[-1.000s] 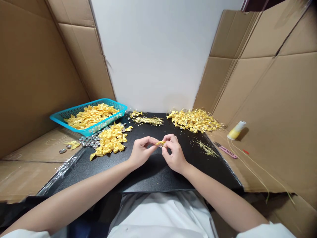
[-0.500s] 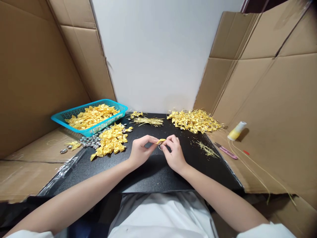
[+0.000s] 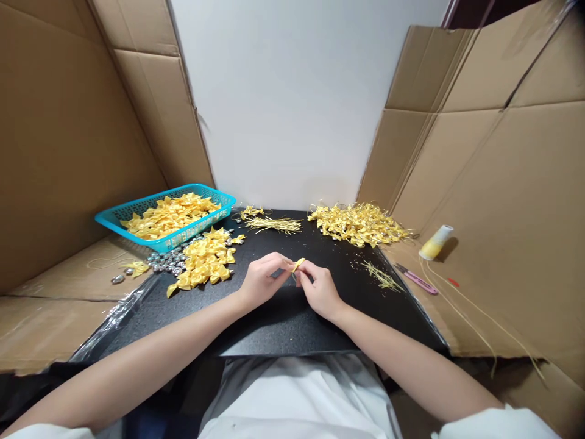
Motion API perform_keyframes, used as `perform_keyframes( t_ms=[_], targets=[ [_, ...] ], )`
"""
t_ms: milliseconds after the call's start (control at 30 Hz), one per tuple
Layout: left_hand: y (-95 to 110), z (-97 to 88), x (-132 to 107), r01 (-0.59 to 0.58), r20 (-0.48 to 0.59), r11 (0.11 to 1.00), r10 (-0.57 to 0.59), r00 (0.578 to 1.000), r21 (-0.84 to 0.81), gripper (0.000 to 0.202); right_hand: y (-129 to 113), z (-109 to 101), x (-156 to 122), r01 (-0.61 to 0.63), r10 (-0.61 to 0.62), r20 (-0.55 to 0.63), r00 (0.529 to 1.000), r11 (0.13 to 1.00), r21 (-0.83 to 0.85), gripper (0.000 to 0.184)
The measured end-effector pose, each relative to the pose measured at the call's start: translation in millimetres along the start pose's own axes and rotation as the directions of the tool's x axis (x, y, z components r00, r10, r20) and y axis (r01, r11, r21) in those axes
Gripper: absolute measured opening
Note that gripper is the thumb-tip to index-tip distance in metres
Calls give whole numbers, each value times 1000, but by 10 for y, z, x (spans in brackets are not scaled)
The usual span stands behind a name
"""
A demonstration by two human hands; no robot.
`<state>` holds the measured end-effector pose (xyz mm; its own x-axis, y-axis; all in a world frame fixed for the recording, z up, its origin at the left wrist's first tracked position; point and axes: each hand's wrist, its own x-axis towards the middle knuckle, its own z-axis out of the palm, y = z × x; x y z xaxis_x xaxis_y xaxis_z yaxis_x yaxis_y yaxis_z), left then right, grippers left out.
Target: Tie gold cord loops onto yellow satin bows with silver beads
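A small yellow ribbon bow (image 3: 299,263) is pinched between both hands above the black table (image 3: 274,329). My left hand (image 3: 265,279) grips it from the left with thumb and forefinger. On the other side, the fingers of my right hand (image 3: 320,289) are closed on the same bow. A thin loop, perhaps cord, shows just under the bow between the fingertips; most of it is hidden. Left of my hands lies a heap of yellow bows (image 3: 205,259), with silvery beads (image 3: 169,261) beside it.
A turquoise basket (image 3: 164,244) of bows stands back left. Gold cords (image 3: 274,225) and a pile of corded bows (image 3: 359,224) lie at the back. On the right are cord scraps (image 3: 382,276), pink thread snips (image 3: 417,279) and a thread spool (image 3: 436,242). Cardboard walls (image 3: 503,183) rise at both sides.
The bow has turned between my fingertips and stands more tilted. My right fingers have curled in a little lower, and both hands remain in nearly the same place.
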<state>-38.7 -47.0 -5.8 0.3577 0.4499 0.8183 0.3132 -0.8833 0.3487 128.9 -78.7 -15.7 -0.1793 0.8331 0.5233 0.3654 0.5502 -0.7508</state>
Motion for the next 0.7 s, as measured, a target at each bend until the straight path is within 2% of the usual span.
perform_keyframes(
  t_ms=[167,400,500,700],
  targets=[
    [7,3,3,-44,21,999,45,999,-11,11,2,-4,-16,0,0,-9,1000,1000,-12,21],
    [-13,-5,0,10,35,1000,-9,999,-25,12,46,-4,14,24,-27,-31,999,996,-85,18],
    [-63,-6,-11,7,96,1000,-6,995,-7,12,93,-3,33,55,-66,-60,996,984,-168,15],
    [-149,22,-39,-7,225,1000,1,974,27,14,201,4,31,26,-25,4,1000,975,-222,17]
  ],
)
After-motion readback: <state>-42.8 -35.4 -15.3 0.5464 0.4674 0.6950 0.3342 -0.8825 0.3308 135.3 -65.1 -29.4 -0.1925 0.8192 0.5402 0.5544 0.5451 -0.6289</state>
